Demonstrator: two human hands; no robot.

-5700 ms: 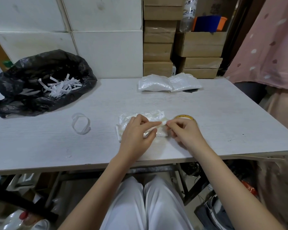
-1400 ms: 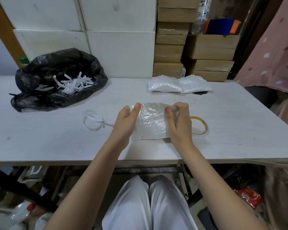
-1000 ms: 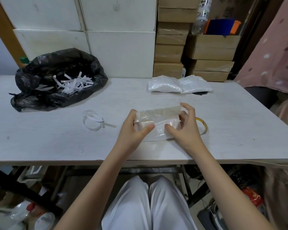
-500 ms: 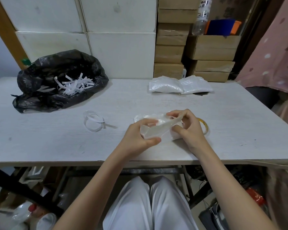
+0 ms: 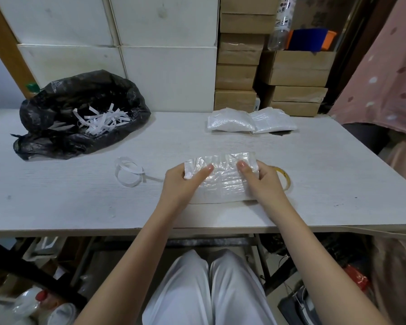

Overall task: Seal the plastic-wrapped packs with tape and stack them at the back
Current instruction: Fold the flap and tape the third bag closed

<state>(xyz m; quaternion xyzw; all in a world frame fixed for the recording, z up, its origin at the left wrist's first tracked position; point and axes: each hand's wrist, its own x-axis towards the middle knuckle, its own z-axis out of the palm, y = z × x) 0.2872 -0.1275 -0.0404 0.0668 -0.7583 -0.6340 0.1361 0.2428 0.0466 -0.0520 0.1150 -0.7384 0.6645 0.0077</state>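
A clear plastic-wrapped pack (image 5: 223,179) is held flat in front of me, just above the white table (image 5: 80,202). My left hand (image 5: 183,184) grips its left end with the thumb on top. My right hand (image 5: 265,181) grips its right end the same way. A yellowish tape roll (image 5: 285,180) lies on the table behind my right hand, partly hidden. Two wrapped packs (image 5: 251,120) lie side by side at the back of the table.
A black plastic bag (image 5: 80,116) with white paper strips sits at the back left. A loose loop of clear strip (image 5: 128,172) lies left of my hands. Brown boxes (image 5: 239,64) and white boxes (image 5: 167,73) stand behind the table. A person in pink (image 5: 384,73) is at the right.
The pack was turned and folded between my hands; now it is spread out flat, held at both ends with thumbs on top.
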